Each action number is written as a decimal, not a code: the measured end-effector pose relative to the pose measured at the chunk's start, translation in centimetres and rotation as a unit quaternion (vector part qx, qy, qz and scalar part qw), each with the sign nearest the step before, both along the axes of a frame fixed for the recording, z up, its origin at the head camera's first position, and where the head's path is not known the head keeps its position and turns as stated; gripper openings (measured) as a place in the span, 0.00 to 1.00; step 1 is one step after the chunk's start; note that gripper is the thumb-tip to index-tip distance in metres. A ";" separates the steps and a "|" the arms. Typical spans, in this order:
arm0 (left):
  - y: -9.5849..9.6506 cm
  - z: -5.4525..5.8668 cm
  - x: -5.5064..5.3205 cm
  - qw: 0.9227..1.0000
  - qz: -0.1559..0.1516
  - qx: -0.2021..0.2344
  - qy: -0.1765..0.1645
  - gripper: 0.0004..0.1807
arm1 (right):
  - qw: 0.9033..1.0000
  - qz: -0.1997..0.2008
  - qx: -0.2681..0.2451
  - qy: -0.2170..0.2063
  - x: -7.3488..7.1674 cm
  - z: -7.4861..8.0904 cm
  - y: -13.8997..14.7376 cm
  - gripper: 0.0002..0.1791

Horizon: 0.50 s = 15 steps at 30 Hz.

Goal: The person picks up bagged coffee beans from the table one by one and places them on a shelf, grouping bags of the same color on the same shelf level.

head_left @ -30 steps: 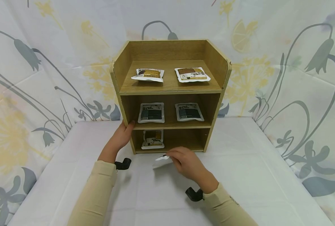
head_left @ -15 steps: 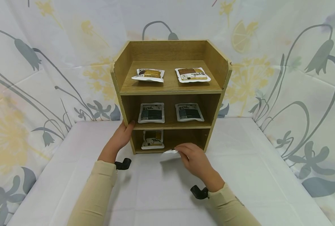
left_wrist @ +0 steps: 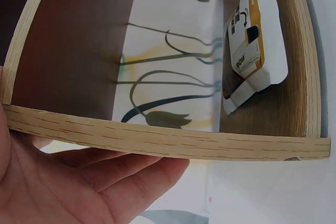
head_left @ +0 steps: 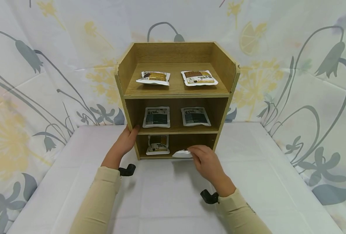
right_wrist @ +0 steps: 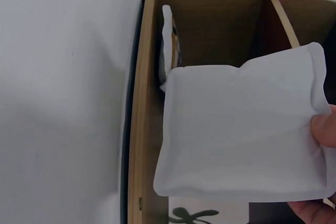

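A small wooden shelf unit (head_left: 177,96) with three levels stands on the white-covered table. My left hand (head_left: 125,140) grips its left side panel at the middle board, fingers lying along the outside in the left wrist view. My right hand (head_left: 208,165) pinches the edge of a white food pouch (right_wrist: 241,132), its plain back facing the right wrist camera. In the head view this pouch is tilted and overlaps the front edge of the bottom level, right of a brown-and-white pouch (head_left: 157,144) lying there.
Two dark-green-labelled pouches, a left one (head_left: 156,117) and a right one (head_left: 195,116), lie on the middle level. On the top board are a left pouch (head_left: 154,78) and a right pouch (head_left: 199,78). A flowered cloth (head_left: 301,97) hangs behind.
My right hand has moved forward and to the right with the pouch, from over the table to the opening of the bottom level. The left hand stays on the side panel.
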<state>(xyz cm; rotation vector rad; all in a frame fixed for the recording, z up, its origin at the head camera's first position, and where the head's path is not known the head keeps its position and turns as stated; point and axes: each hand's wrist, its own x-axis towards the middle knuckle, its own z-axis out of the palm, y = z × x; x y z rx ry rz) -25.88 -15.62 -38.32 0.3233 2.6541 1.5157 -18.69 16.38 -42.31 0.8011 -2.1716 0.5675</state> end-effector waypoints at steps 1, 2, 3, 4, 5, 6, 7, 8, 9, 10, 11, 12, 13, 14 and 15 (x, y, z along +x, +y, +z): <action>0.0 0.0 0.0 1.000 0.001 0.000 -0.001 0.38 | 1.000 -0.004 0.000 -0.001 0.0 0.0 0.1 0.11; 0.0 0.0 0.0 1.000 0.001 -0.002 0.000 0.38 | 1.000 -0.009 0.000 -0.002 -0.1 -0.1 0.2 0.11; 0.0 0.0 0.0 1.000 0.001 -0.002 -0.001 0.38 | 1.000 -0.013 -0.001 -0.003 -0.1 -0.1 0.3 0.11; 0.0 0.0 0.0 1.000 0.000 -0.003 -0.002 0.39 | 1.000 -0.016 -0.002 -0.005 -0.1 -0.1 0.3 0.11; 0.0 0.1 0.0 1.000 0.001 -0.003 -0.003 0.39 | 1.000 -0.021 -0.002 -0.006 -0.2 -0.1 0.4 0.11; 0.0 0.1 0.0 1.000 0.001 -0.002 -0.005 0.39 | 1.000 -0.024 -0.002 -0.009 -0.2 -0.1 0.5 0.11; 0.0 0.1 0.0 1.000 0.003 0.000 -0.008 0.39 | 1.000 -0.027 -0.002 -0.011 -0.3 -0.2 0.6 0.11; 0.0 0.1 0.0 1.000 0.002 -0.002 -0.008 0.39 | 0.999 -0.030 -0.002 -0.013 -0.4 -0.3 0.7 0.11; 0.0 0.1 0.0 1.000 0.004 0.000 -0.010 0.39 | 0.999 -0.032 -0.003 -0.015 -0.4 -0.3 0.8 0.11; 0.0 0.1 0.0 1.000 0.003 -0.002 -0.010 0.39 | 0.999 -0.035 -0.003 -0.018 -0.5 -0.4 0.9 0.11; 0.0 0.2 0.1 1.000 0.005 -0.001 -0.011 0.39 | 0.999 -0.037 -0.003 -0.020 -0.5 -0.5 0.9 0.10; 0.0 0.2 0.1 1.000 0.005 -0.001 -0.011 0.39 | 0.999 -0.039 -0.002 -0.022 -0.6 -0.5 1.0 0.10; 0.0 0.2 0.1 1.000 0.006 -0.002 -0.011 0.39 | 0.999 -0.040 -0.002 -0.024 -0.6 -0.6 1.1 0.11; 0.0 0.2 0.1 1.000 0.005 -0.004 -0.010 0.39 | 0.999 -0.041 -0.002 -0.024 -0.7 -0.7 1.1 0.11; 0.0 0.1 0.1 1.000 0.006 -0.004 -0.010 0.39 | 0.999 -0.042 -0.001 -0.026 -0.7 -0.7 1.2 0.11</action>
